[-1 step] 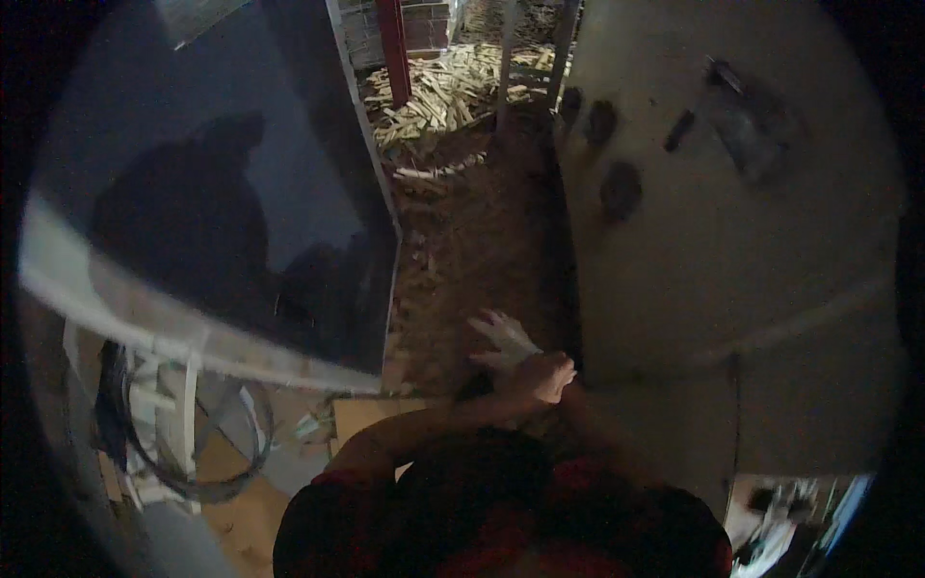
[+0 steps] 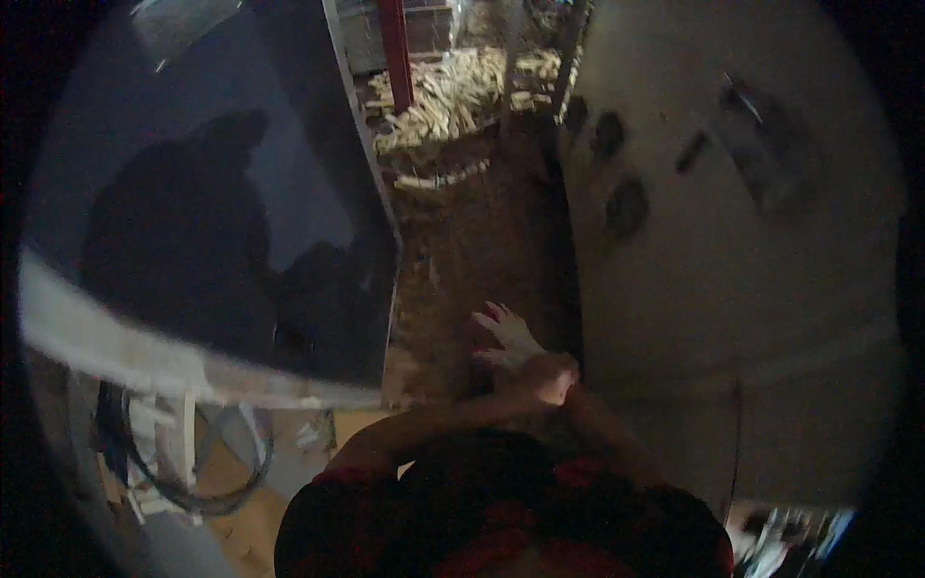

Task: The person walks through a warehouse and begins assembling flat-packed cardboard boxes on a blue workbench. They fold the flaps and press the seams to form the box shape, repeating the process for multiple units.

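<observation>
My right hand is pale and held out in front of my chest, fingers spread and pointing up-left, with nothing in it. My left forearm crosses over from the lower left. My left hand looks like a closed fist resting at my right wrist, though the picture is dim and blurred. Both hands hover over a narrow strip of brown, littered ground. My red and dark sleeves fill the lower edge.
A large dark glossy panel with a pale frame stands at the left and bears a person's shadow. A pale curved wall with dark spots rises at the right. A red post and pale straw-like litter lie beyond. Looped cable lies lower left.
</observation>
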The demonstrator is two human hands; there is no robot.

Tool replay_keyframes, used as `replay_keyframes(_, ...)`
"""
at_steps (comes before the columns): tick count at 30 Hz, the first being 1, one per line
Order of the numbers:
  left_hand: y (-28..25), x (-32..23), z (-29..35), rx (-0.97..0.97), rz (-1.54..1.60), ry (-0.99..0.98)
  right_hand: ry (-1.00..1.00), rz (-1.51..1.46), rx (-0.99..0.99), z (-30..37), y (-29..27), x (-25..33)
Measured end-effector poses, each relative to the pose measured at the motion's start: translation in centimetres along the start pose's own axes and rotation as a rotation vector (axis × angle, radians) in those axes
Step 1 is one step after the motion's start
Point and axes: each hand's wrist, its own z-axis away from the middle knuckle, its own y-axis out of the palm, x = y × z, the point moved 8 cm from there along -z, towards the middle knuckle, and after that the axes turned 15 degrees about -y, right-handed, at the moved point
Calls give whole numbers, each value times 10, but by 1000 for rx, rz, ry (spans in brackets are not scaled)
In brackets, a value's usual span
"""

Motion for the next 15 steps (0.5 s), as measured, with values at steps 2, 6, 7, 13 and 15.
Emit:
replay_keyframes(2,-61,4,-77,-220,-116,171,-55,-6,-332,-46,-59,-67)
replay_keyframes(6,-198,49,-143,-603,-185,173,385,-1009,-776,-143,-137,-178)
replay_keyframes(7,-232,60,-159,-694,-196,218,348,-1163,-856,-171,-166,-199)
replay_keyframes(13,-310,250,-316,-760,-145,-74,364,-1612,-1054,-362,-180,-397)
replay_keyframes(15,-345,314,-374,-749,-54,-216,335,-1727,-1043,-430,-178,-456)
